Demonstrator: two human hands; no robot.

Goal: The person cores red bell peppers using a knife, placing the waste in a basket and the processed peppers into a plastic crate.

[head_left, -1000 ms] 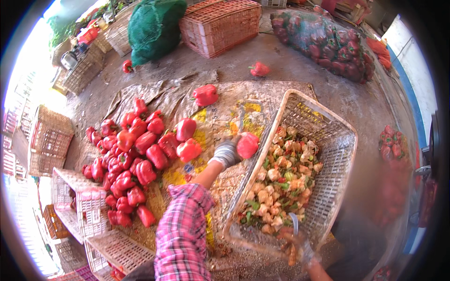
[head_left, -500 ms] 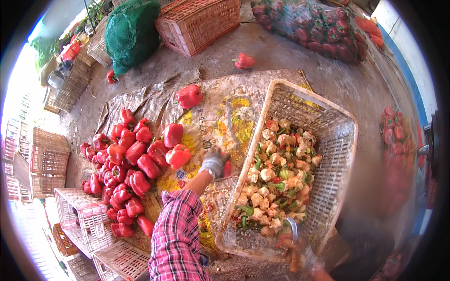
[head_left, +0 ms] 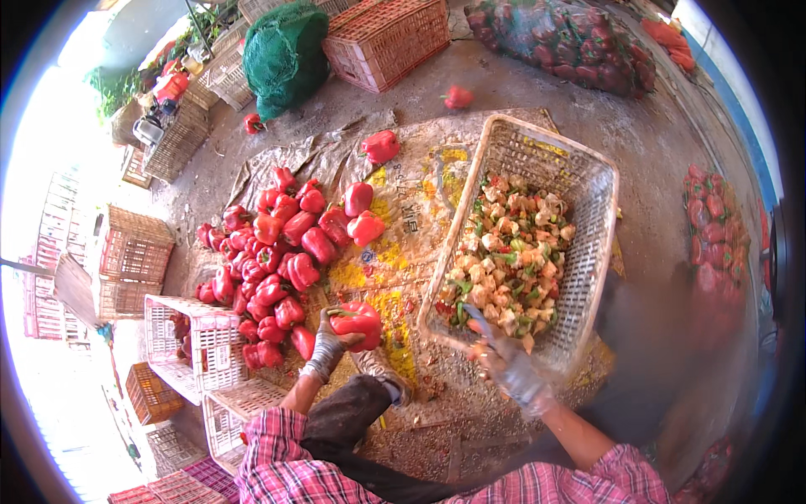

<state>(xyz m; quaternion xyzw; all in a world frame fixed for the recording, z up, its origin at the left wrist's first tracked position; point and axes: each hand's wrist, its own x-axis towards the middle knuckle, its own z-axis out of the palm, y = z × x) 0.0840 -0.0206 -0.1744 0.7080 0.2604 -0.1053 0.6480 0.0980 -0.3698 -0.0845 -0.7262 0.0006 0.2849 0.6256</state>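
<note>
My left hand [head_left: 330, 347], in a grey work glove, is closed around a red bell pepper [head_left: 358, 326] beside the pile of red bell peppers [head_left: 273, 260]. Over the near edge of the plastic crate [head_left: 611, 244], my gloved right hand [head_left: 514, 375] grips a curved knife [head_left: 480, 322]. The knife's metal blade points up and away from me, and its handle is mostly hidden by my fingers. Inside the crate lie many cut-out pepper cores [head_left: 504, 269], pale with seeds and with green stems.
A dirty printed sheet [head_left: 420, 202] covers the floor. My shoe [head_left: 386, 375] rests on it near the pile. White crates [head_left: 206, 344] stand at left. Farther back are a green mesh sack [head_left: 285, 59], a pink crate [head_left: 386, 50] and a net bag of peppers [head_left: 562, 50].
My left hand has come back toward me and left and now holds up a red bell pepper. My right hand and knife have shifted up and left at the crate's near edge. The view has shifted.
</note>
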